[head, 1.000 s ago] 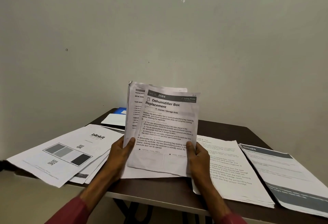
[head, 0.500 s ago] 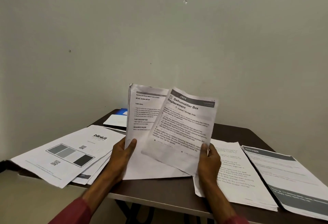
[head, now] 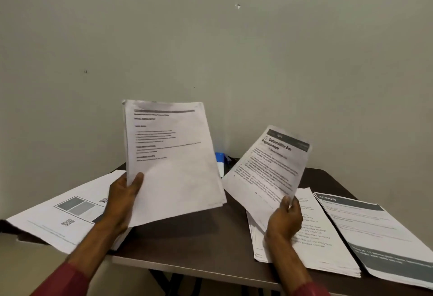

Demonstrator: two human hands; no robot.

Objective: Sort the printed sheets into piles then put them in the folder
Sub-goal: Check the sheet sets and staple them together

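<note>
My left hand (head: pixel 123 199) grips a stack of printed sheets (head: pixel 173 159) by its lower left edge and holds it upright above the table. My right hand (head: pixel 284 218) pinches the bottom corner of a single sheet headed "Dehumidifier Box Replacement" (head: pixel 269 169), tilted to the right above the text pile (head: pixel 311 237). A pile topped by a QR-code sheet (head: pixel 63 216) lies at the left. A pile with a dark "KITCHEN" header (head: pixel 375 232) lies at the far right. The blue folder (head: pixel 220 156) peeks out at the back, mostly hidden by the held stack.
The dark brown table (head: pixel 187 244) stands against a plain wall (head: pixel 210 37). The QR-code pile overhangs the table's left edge. The KITCHEN pile reaches the right front edge. Bare tabletop shows between the left and right piles.
My right hand has pulled the Dehumidifier sheet off the front of the stack and carried it right and down. My left hand has kept the rest of the stack, now lifted slightly.
</note>
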